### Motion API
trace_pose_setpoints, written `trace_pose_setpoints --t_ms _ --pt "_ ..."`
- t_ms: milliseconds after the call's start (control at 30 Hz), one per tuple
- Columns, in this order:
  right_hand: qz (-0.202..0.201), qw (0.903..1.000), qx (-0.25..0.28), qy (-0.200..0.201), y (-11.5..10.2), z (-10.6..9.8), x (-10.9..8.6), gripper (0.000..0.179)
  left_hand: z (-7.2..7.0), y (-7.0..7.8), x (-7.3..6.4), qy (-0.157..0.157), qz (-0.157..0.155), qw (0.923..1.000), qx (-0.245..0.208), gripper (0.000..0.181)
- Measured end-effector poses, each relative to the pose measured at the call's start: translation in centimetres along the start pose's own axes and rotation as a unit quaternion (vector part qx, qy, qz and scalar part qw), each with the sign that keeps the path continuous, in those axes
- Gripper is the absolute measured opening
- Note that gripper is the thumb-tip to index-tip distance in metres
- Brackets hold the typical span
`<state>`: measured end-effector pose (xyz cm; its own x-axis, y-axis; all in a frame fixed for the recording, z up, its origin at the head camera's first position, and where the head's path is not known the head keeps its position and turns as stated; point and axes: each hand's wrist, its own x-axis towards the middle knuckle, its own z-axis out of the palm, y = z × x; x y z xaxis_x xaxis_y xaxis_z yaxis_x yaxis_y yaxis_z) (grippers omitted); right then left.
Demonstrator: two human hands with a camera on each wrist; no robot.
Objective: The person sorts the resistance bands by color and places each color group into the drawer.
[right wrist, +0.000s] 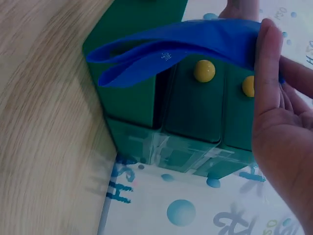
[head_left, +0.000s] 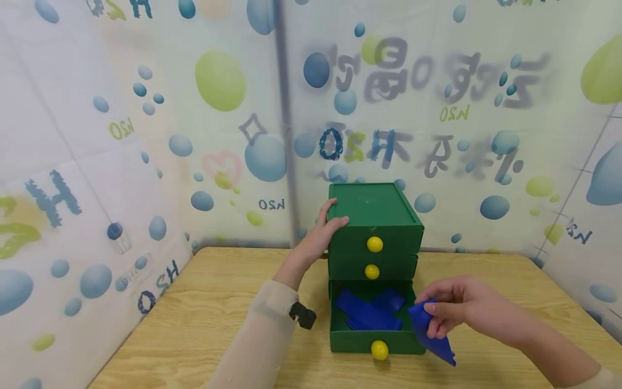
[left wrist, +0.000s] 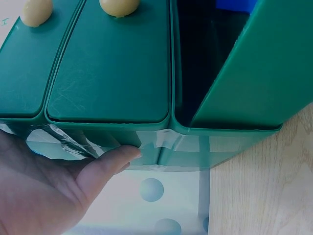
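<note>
A green drawer cabinet [head_left: 373,205] with yellow knobs stands on the table, its bottom drawer [head_left: 350,341] pulled out. Several flat blue strips [head_left: 371,316] lie in that drawer. My left hand [head_left: 318,237] rests against the cabinet's upper left side, thumb and fingers spread; in the left wrist view the thumb [left wrist: 110,164] lies along the taped side. Beside the drawer's right wall, my right hand [head_left: 457,308] pinches a folded, flexible blue band [head_left: 430,335] between thumb and fingers. The band's loose end hangs down, and the right wrist view shows its separated layers and small white lettering.
The upper two drawers, with yellow knobs [head_left: 374,244], are closed. Pale wood tabletop [head_left: 233,302] extends on both sides of the cabinet. A curtain [head_left: 243,162] printed with bubbles and letters hangs behind and at the sides. A black clip [head_left: 303,315] sits at my left wrist.
</note>
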<state>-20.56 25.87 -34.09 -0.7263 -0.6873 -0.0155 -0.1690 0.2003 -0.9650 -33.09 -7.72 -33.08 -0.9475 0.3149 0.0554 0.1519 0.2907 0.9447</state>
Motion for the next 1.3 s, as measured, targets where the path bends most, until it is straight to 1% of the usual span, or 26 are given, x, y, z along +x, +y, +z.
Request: trace_pose_setpoints --t_ms 100,200,267,300,367,467,533,633,767,933,1033,1300 --pt "-0.017 0.9991 0.019 -0.034 -0.2 0.2 0.0 0.026 0.1 0.0 0.0 -0.002 0.0 1.0 -0.002 0.077" --pt "-0.048 0.9958 0.043 -0.065 -0.1 0.2 0.1 0.026 0.1 0.1 0.1 -0.006 0.0 1.0 -0.005 0.077" --pt "-0.056 0.9942 0.057 -0.072 -0.1 0.4 0.2 0.026 0.0 0.1 0.2 -0.007 0.0 1.0 -0.005 0.077" --pt "-0.052 0.9945 0.059 -0.069 -0.1 0.5 0.3 0.026 0.0 0.2 0.1 -0.007 0.0 1.0 -0.005 0.077" --pt "-0.029 0.9961 0.062 -0.056 0.0 1.0 0.8 0.027 -0.1 0.3 0.0 -0.004 0.0 1.0 -0.004 0.077" --pt "0.02 0.9973 0.069 -0.018 0.6 2.1 1.9 0.03 -0.2 0.3 -0.1 0.0 -0.001 1.0 -0.003 0.078" --pt "0.04 0.9959 0.081 0.009 1.4 2.9 2.7 0.031 -0.1 0.2 -0.1 0.002 -0.003 1.0 -0.002 0.078" --pt "0.057 0.9914 0.105 0.053 2.6 3.9 3.7 0.033 -0.1 -0.1 -0.1 -0.001 -0.008 1.0 -0.002 0.077" --pt "0.061 0.9844 0.127 0.106 3.0 4.5 4.7 0.033 0.0 -0.3 0.0 -0.004 -0.012 0.9999 -0.006 0.076" --pt "0.044 0.9793 0.121 0.156 2.5 4.6 5.3 0.033 -0.1 0.0 0.1 -0.003 -0.006 1.0 -0.002 0.078" --pt "0.036 0.9801 0.103 0.166 2.3 4.6 5.6 0.034 -0.1 0.1 0.0 -0.004 -0.005 1.0 -0.002 0.077" --pt "0.043 0.9855 0.059 0.153 2.5 4.8 6.5 0.032 -0.2 0.2 0.1 -0.016 -0.014 0.9998 -0.001 0.079"
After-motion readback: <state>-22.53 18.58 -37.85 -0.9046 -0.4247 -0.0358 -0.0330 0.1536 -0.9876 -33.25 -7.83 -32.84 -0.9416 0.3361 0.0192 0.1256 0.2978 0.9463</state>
